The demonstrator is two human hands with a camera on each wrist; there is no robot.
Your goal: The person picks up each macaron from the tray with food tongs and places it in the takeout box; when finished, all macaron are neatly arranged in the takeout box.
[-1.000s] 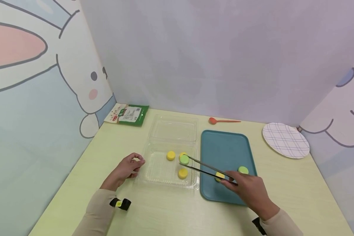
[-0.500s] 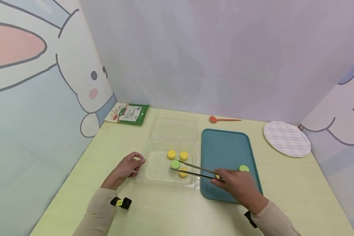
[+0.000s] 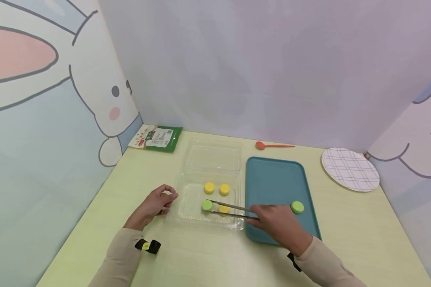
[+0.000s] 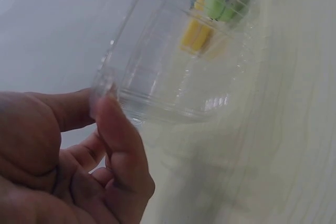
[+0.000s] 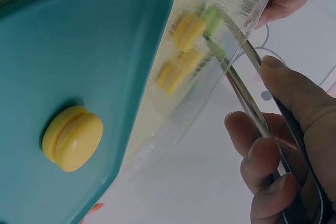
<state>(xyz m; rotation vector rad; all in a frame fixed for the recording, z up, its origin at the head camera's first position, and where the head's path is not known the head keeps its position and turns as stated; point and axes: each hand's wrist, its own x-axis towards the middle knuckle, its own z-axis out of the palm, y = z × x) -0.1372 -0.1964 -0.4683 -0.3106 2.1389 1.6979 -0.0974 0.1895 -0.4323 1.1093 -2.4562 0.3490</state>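
Note:
My left hand (image 3: 154, 207) pinches the left rim of a clear plastic clamshell box (image 3: 186, 199), its lid (image 3: 212, 157) folded back. In my right hand (image 3: 278, 225) is a pair of metal tongs (image 3: 233, 215), reaching into the box from the right. Their tips stand on either side of a green macaron (image 3: 207, 205); whether it touches the box floor I cannot tell. Three yellow macarons lie in the box: back left (image 3: 209, 187), back right (image 3: 224, 189) and front right (image 3: 224, 209), the last partly behind the tongs.
A teal tray (image 3: 273, 175) beside the box bears another green macaron (image 3: 297, 207) and a yellow macaron (image 5: 73, 139), which the right hand hides in the head view. Farther back are a red spoon (image 3: 260, 145), a checked plate (image 3: 350, 169) and a green-and-white packet (image 3: 159, 138).
My right hand has moved left with the tongs, bringing the green macaron from above the right-hand yellow ones to the box's front left. My left hand has stayed at the rim.

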